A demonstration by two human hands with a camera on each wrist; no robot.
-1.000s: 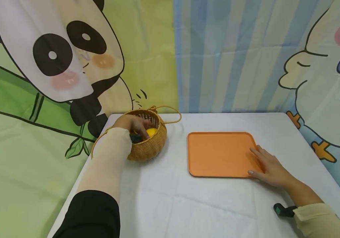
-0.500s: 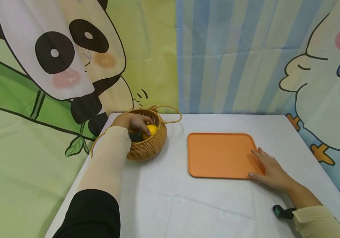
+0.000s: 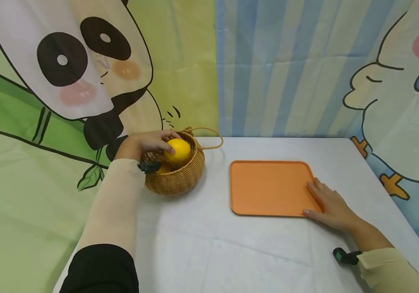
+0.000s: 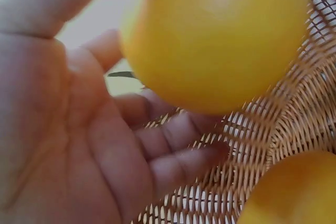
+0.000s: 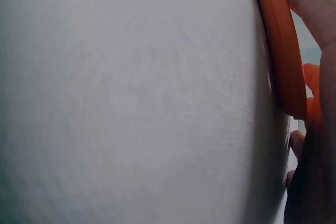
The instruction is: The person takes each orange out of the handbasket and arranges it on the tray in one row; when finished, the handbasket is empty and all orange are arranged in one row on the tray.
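Note:
My left hand (image 3: 148, 144) pinches a round, yellow-skinned orange (image 3: 178, 150) between thumb and fingers, at the mouth of a wicker basket (image 3: 174, 183). In the left wrist view that held orange (image 4: 215, 40) fills the top, with the lower fingers spread beneath it. A second orange (image 4: 296, 195) lies inside the basket, partly cut off by the frame. My right hand (image 3: 332, 205) rests at the right end of a flat orange tray (image 3: 268, 187), its fingers extended along the rim. From the right wrist, the tray's edge (image 5: 283, 45) shows beside the fingers.
The basket's loop handle (image 3: 209, 132) leans out to the right at the back. A white cloth (image 3: 216, 252) covers the table. Printed curtains (image 3: 268, 81) with a panda stand close behind the table and along both sides.
My left hand has lifted the orange from inside the basket up to its rim, drawing slightly back and left. The second orange has come into sight. My right hand stays at the tray.

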